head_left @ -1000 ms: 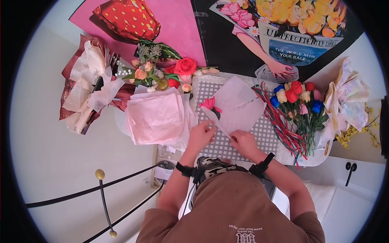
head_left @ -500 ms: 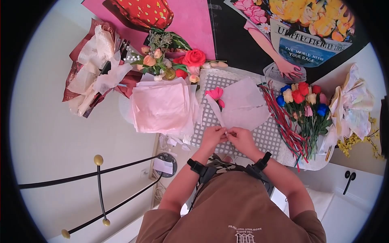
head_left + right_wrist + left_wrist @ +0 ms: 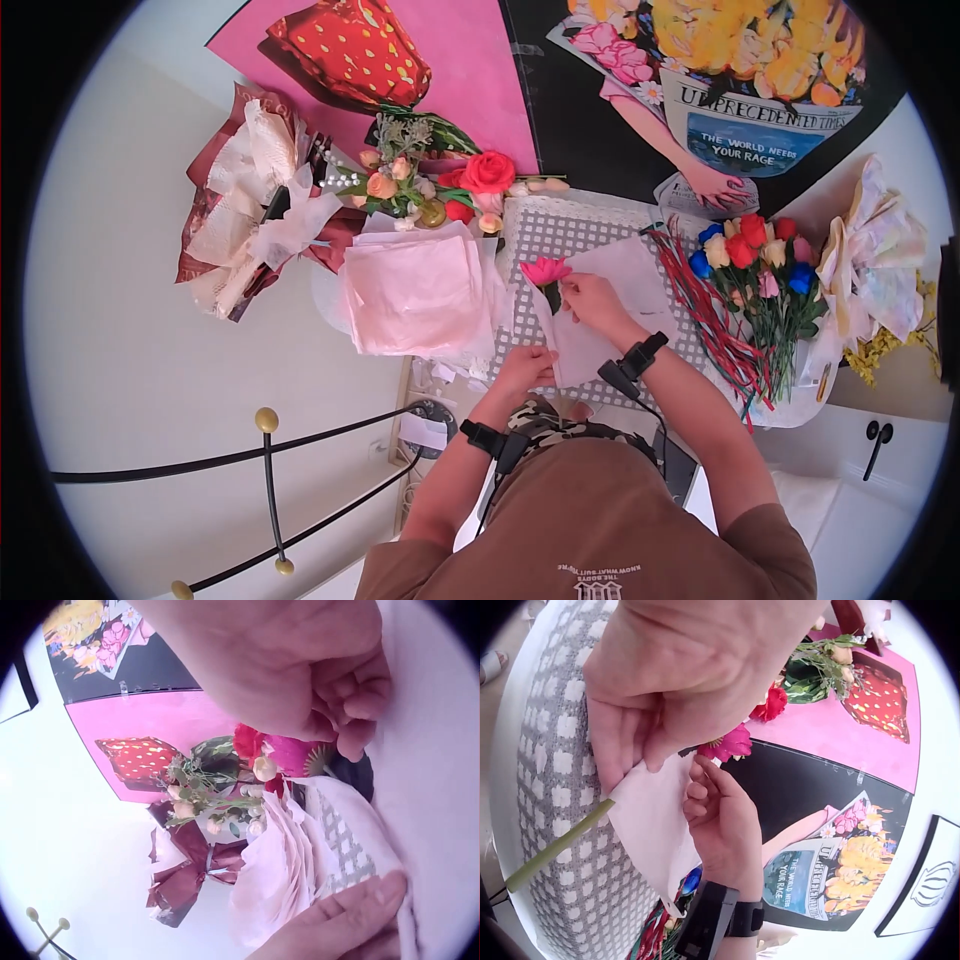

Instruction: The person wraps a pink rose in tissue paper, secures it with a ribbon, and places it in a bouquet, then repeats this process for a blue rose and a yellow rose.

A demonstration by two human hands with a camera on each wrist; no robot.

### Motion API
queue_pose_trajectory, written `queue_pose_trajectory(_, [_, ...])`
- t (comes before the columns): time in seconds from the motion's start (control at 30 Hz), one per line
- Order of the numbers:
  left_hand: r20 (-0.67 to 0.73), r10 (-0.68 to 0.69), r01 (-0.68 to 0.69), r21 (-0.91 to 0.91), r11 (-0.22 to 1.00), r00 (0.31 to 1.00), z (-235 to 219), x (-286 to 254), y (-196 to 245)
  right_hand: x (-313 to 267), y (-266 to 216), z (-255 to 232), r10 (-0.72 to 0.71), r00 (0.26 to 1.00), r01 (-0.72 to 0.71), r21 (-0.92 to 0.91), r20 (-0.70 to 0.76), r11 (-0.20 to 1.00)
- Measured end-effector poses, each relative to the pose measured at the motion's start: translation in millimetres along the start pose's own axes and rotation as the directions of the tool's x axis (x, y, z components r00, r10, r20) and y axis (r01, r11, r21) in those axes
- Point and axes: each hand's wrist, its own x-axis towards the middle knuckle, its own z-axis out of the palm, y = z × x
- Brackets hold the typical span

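Note:
A pink flower [image 3: 546,270] with dark green leaves lies at the upper left edge of a pale pink sheet of wrapping paper [image 3: 625,290]. My left hand [image 3: 527,370] pinches the folded lower end of this paper, thumb on top. A green stem [image 3: 559,846] sticks out past those fingers in the left wrist view. My right hand [image 3: 595,303] is over the sheet with curled fingers, its fingertips right at the leaves below the flower head [image 3: 296,754]. I cannot tell whether they pinch anything.
A stack of pale pink paper [image 3: 415,290] is left of the checked cloth [image 3: 530,235]. Red and green ribbons [image 3: 705,320] and several artificial roses [image 3: 750,250] lie at right. Mixed flowers [image 3: 410,185] and a wrapped bouquet [image 3: 255,215] sit at back left.
My hands met at the paper's lower corner half a second ago. Since then my right hand has moved up to the flower, while my left hand stays at the lower end. The paper has swung round toward me.

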Motion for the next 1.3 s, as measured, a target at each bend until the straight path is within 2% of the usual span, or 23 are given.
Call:
queue_pose_trajectory(0.1, [0.013,-0.005,0.005,-0.015,1.0,1.0,-2,0,-2,8,1,-4,-0.011,1.0,0.01,-0.048,-0.028,0.999])
queue_pose_trajectory(0.17, [-0.011,0.027,-0.027,0.02,0.999,1.0,1,-4,2,19,16,0,-0.319,0.938,0.245,-0.392,-0.135,0.887])
queue_pose_trajectory(0.3, [-0.027,0.057,-0.056,0.033,0.998,0.998,5,-3,5,18,11,-7,-0.322,0.925,0.187,-0.496,-0.203,0.848])
queue_pose_trajectory(0.37, [-0.059,0.09,-0.084,0.106,0.991,0.994,5,4,5,18,8,-18,-0.487,0.852,0.261,-0.65,-0.192,0.713])
queue_pose_trajectory(0.4, [-0.056,0.092,-0.086,0.106,0.991,0.994,5,4,6,19,10,-22,-0.488,0.851,0.261,-0.652,-0.193,0.712])
queue_pose_trajectory(0.5, [-0.066,0.103,-0.093,0.142,0.985,0.992,7,4,8,19,18,-32,-0.494,0.836,0.257,-0.625,-0.239,0.737])
queue_pose_trajectory(0.57, [-0.087,0.109,-0.093,0.173,0.981,0.99,10,2,9,18,24,-36,-0.565,0.767,0.275,-0.639,-0.305,0.718])
queue_pose_trajectory(0.7, [-0.106,0.125,-0.102,0.199,0.975,0.987,12,4,9,-8,7,-37,-0.574,0.754,0.287,-0.624,-0.321,0.726])
queue_pose_trajectory(0.77, [-0.121,0.136,-0.106,0.224,0.969,0.983,14,2,9,-18,4,-23,-0.352,0.906,0.278,-0.294,-0.236,0.914])
queue_pose_trajectory(0.8, [-0.122,0.137,-0.107,0.228,0.968,0.983,14,1,8,-17,8,-17,-0.353,0.905,0.28,-0.292,-0.239,0.915])
queue_pose_trajectory(0.87, [-0.118,0.156,-0.131,0.195,0.972,0.981,13,2,8,-8,19,-5,-0.283,0.936,0.262,-0.122,-0.211,0.957])
queue_pose_trajectory(0.9, [-0.118,0.161,-0.135,0.201,0.97,0.98,13,2,8,-6,18,-5,-0.287,0.933,0.267,-0.12,-0.216,0.956])
queue_pose_trajectory(0.97, [-0.133,0.168,-0.132,0.248,0.96,0.977,14,2,6,1,15,-4,-0.153,0.962,0.145,-0.053,-0.225,0.988])
queue_pose_trajectory(1.07, [-0.159,0.185,-0.156,0.178,0.972,0.97,16,1,2,8,23,0,-0.176,0.956,0.185,0.019,-0.233,0.982])
queue_pose_trajectory(1.17, [-0.143,0.174,-0.142,0.209,0.967,0.974,15,1,4,10,27,-1,-0.204,0.958,0.217,0.043,-0.203,0.975])
queue_pose_trajectory(1.3, [-0.138,0.178,-0.146,0.215,0.966,0.974,15,3,3,7,19,-10,-0.207,0.966,0.202,-0.048,-0.152,0.978])
